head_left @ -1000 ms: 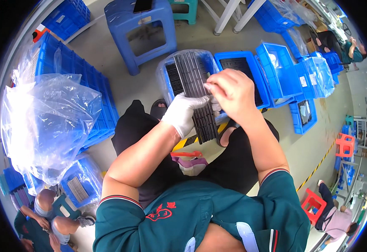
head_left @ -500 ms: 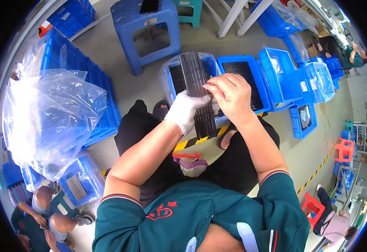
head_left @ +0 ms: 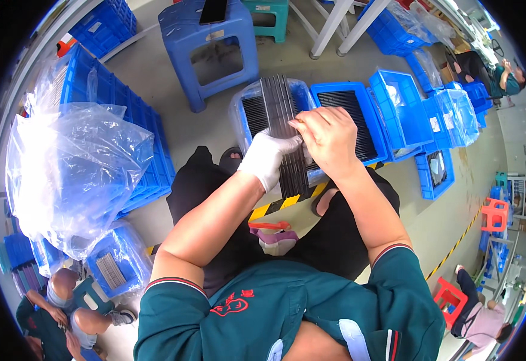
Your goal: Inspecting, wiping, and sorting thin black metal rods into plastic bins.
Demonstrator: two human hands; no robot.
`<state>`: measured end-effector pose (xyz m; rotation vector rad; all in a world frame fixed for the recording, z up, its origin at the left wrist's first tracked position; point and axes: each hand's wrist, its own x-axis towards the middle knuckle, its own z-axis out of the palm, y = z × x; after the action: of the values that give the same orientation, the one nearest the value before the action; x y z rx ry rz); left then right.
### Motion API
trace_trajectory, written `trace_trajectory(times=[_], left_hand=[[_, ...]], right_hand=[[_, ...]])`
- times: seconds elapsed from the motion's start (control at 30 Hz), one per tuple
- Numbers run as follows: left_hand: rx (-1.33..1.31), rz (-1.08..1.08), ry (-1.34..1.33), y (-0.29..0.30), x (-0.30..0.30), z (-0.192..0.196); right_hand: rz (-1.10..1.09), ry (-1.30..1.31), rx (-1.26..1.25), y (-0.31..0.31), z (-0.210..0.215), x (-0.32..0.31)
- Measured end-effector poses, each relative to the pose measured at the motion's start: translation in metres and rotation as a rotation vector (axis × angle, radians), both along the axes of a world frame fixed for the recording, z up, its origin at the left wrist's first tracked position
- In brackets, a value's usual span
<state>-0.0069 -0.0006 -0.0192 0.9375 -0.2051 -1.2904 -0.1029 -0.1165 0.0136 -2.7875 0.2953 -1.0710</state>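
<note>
My left hand (head_left: 267, 157) wears a white glove and is closed round a stack of long, thin black strips (head_left: 293, 177), with the thumb across the top. The stack stretches away from me over a plastic-lined blue crate (head_left: 235, 115), where more black strips (head_left: 254, 114) lie in rows. My bare right hand (head_left: 330, 137) is at the right side of the stack, thumb and forefinger pinched together at its edge. Whatever sits between those fingertips is too small to make out. Just right of that stands another blue crate (head_left: 381, 135), filled with rows of black strips (head_left: 365, 135).
Beyond the crates stands a blue stool (head_left: 178, 66) with a dark flat phone-like object (head_left: 214, 10) on it. Stacked blue crates (head_left: 162, 157) under clear plastic (head_left: 82, 174) rise at left. More blue bins (head_left: 398, 114) line the right. Other people sit at lower left and far right.
Little differs. The view has shifted slightly, and my right hand has moved a touch left along the stack's edge, its fingers still pinched. My left hand keeps its hold.
</note>
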Motion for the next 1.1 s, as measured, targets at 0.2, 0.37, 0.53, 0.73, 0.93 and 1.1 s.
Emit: trace_trajectory(times=[0.2, 0.37, 0.53, 0.73, 0.93, 1.1], left_hand=[[0.164, 0.031, 0.217, -0.007, 0.001, -0.002], [0.021, -0.052, 0.319, -0.007, 0.0, 0.001], [-0.026, -0.055, 0.306, -0.004, 0.001, 0.009], [-0.018, -0.057, 0.275, -0.003, 0.0, 0.01], [-0.004, 0.017, 0.132, -0.003, 0.001, -0.008], [0.019, 0.044, 0.09, -0.001, 0.0, 0.001]], right_hand=[[0.106, -0.208, -0.079, 0.009, 0.032, 0.004], [-0.066, -0.164, 0.589, -0.005, 0.013, 0.001], [0.008, -0.115, 0.695, -0.007, 0.004, 0.003], [-0.018, -0.075, 0.547, -0.007, 0.001, 0.003], [0.067, -0.015, -0.018, 0.002, 0.006, 0.005], [0.034, 0.016, -0.029, -0.001, 0.002, 0.009]])
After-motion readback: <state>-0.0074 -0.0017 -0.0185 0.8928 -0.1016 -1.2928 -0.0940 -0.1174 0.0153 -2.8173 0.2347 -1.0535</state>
